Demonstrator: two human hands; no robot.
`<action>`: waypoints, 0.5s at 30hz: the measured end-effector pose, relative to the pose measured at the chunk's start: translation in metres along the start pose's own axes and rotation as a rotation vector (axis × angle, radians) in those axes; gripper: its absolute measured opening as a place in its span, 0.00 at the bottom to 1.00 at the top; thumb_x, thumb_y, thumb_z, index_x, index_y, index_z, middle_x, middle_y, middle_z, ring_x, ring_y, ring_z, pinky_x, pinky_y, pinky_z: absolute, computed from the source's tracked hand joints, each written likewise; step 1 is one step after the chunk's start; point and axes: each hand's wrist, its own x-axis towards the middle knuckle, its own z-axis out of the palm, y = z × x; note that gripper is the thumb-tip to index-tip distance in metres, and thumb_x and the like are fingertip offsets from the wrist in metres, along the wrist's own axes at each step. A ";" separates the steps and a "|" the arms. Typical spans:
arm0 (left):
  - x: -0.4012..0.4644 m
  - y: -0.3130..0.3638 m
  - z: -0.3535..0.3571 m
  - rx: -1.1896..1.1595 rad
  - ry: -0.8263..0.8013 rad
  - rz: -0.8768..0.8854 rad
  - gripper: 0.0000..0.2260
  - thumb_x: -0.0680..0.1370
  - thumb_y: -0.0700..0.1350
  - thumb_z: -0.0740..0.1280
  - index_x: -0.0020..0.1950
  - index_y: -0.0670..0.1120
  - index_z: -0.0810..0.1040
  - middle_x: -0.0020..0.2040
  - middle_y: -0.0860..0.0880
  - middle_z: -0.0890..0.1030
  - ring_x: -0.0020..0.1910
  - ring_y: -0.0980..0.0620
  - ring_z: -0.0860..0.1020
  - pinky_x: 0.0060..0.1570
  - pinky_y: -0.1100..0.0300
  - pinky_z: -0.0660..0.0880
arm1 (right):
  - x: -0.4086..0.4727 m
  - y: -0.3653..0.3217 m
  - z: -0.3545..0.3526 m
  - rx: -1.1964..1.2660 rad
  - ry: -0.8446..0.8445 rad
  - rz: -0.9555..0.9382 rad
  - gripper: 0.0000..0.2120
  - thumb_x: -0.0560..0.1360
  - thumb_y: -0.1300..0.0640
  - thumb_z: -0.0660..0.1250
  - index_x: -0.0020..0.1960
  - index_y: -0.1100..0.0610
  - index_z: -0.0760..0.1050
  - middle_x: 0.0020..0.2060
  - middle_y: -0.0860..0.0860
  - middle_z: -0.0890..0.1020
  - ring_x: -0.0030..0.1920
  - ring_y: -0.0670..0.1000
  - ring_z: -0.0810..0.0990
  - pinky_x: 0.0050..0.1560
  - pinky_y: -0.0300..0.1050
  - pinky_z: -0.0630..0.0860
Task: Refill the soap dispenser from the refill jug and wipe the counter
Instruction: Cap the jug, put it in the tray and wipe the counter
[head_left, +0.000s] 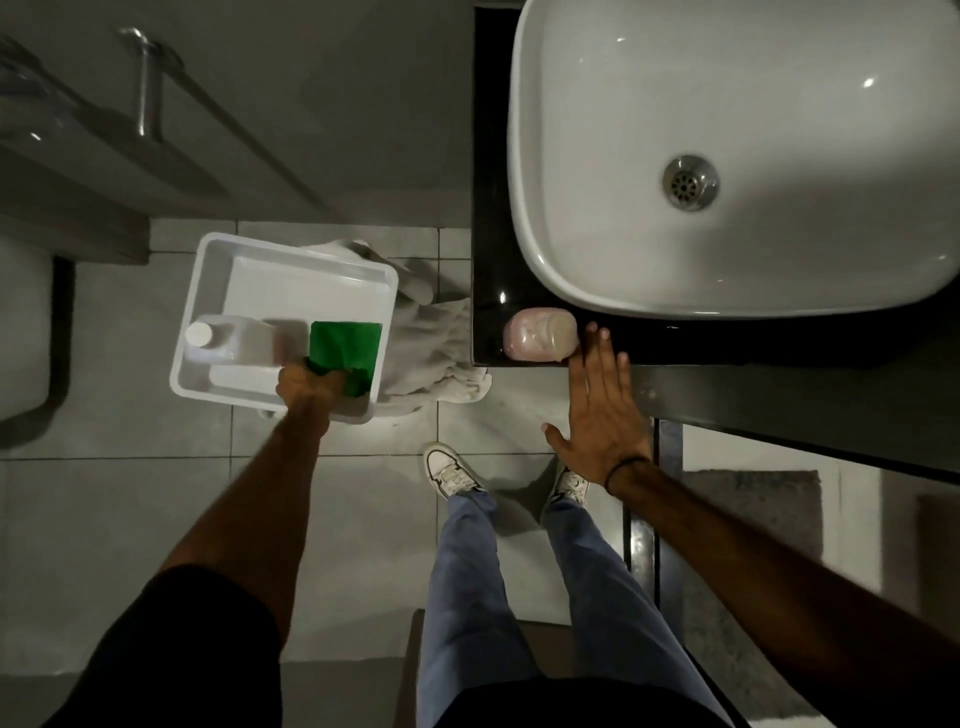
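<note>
Left hand: reaching down into a white tray, fingers closed on the near edge of a green cloth.

Green cloth: lies in the tray's right part, just beside the jug, partly bunched where the hand grips it.

Jug: pale, translucent, white cap, lying on its side in the tray; its right end is blurred.

White tray: sits on the tiled floor, its right side over a crumpled beige towel.

Right hand: spread flat, fingers apart, holding nothing; fingertips at the front edge of the black table, just beside the soap container. A dark band circles the wrist.

Soap container: pinkish, rounded, on the table's front left corner, close to the basin.

Basin: white, on the table, metal drain in its middle.

Person: standing, blue trousers, white shoes.
</note>
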 end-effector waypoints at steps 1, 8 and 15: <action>-0.004 0.002 -0.004 -0.111 -0.008 -0.020 0.30 0.72 0.42 0.79 0.70 0.37 0.72 0.65 0.40 0.79 0.65 0.39 0.76 0.68 0.49 0.73 | -0.001 0.001 -0.003 0.010 -0.010 -0.009 0.56 0.71 0.37 0.68 0.81 0.63 0.39 0.79 0.63 0.37 0.80 0.62 0.36 0.80 0.62 0.44; -0.104 0.007 -0.020 -0.424 0.103 0.038 0.21 0.73 0.36 0.76 0.63 0.42 0.71 0.59 0.43 0.77 0.58 0.43 0.78 0.59 0.48 0.80 | -0.015 0.017 -0.041 0.024 -0.065 -0.106 0.49 0.73 0.35 0.61 0.82 0.60 0.43 0.81 0.58 0.42 0.81 0.57 0.39 0.79 0.61 0.43; -0.250 0.014 0.027 -0.763 -0.047 0.196 0.17 0.72 0.33 0.75 0.56 0.42 0.73 0.51 0.42 0.78 0.49 0.44 0.79 0.42 0.54 0.81 | -0.065 0.039 -0.067 0.894 -0.215 0.056 0.43 0.73 0.32 0.68 0.80 0.50 0.58 0.75 0.51 0.70 0.73 0.54 0.70 0.72 0.50 0.68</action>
